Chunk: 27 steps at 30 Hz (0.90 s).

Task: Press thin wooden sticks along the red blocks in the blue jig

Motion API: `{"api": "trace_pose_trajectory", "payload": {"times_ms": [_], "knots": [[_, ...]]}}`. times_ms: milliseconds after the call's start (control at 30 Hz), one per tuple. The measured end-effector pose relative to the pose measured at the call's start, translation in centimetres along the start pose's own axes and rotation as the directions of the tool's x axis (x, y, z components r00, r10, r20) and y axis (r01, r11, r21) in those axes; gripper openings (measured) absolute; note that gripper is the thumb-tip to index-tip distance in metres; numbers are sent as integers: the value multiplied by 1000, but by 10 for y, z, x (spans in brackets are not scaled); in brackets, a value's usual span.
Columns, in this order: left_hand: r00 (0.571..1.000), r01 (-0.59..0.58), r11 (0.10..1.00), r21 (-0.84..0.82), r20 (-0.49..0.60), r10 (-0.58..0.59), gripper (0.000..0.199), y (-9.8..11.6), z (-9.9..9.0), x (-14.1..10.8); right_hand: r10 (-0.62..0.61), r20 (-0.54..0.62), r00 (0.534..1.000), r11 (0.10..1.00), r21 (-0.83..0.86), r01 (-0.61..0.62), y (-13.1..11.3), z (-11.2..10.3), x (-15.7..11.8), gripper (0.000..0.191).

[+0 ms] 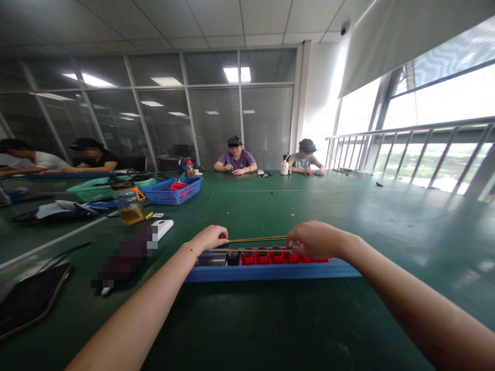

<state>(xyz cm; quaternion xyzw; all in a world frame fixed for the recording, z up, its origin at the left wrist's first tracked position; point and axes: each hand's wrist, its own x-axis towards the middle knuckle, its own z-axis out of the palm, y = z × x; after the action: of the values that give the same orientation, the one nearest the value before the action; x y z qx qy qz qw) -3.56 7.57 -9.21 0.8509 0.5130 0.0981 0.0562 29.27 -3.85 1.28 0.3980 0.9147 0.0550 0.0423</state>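
A thin yellow rubber band (257, 239) stretches in two strands between my hands. Its left end is in the closed fingers of my left hand (211, 238), and its right end is in the curled fingers of my right hand (317, 238). Just below the band lies a long blue tray (270, 272). Several red holders (248, 256) with black parts in them stand in a row inside it; my right hand partly covers those at the right. Toward the tray's left are a black block (233, 257) and a grey metal piece (212, 259).
On my left lie a phone (33, 296), a dark pouch-like thing blurred by pixels (126, 257), and a jar of amber liquid (130, 206). Blue (172, 193) and green baskets (91, 189) stand farther back. Several people sit around the green table (247, 216).
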Motion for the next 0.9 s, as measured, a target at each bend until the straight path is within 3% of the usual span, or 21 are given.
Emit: {"api": "trace_pose_trajectory", "payload": {"times_ms": [300, 500, 667, 900], "knots": [[1000, 14, 1000, -6, 6, -14, 20, 4, -4, -4, -25, -35, 999, 984, -176, 19, -25, 5, 19, 19], [1000, -8, 1000, -16, 8, 9, 20, 5, -5, -5, 95, -92, 991, 986, -130, -106, 1, -7, 27, 19], [1000, 16, 1000, -18, 9, -16, 22, 3, -4, -4, 170, 88, 982, 983, -93, -161, 25, 5, 55, 22], [998, 63, 996, -61, -10, -63, 40, 3, -5, -6, 135, 267, 954, 990, -83, -117, 24, 42, 103, 22]]}}
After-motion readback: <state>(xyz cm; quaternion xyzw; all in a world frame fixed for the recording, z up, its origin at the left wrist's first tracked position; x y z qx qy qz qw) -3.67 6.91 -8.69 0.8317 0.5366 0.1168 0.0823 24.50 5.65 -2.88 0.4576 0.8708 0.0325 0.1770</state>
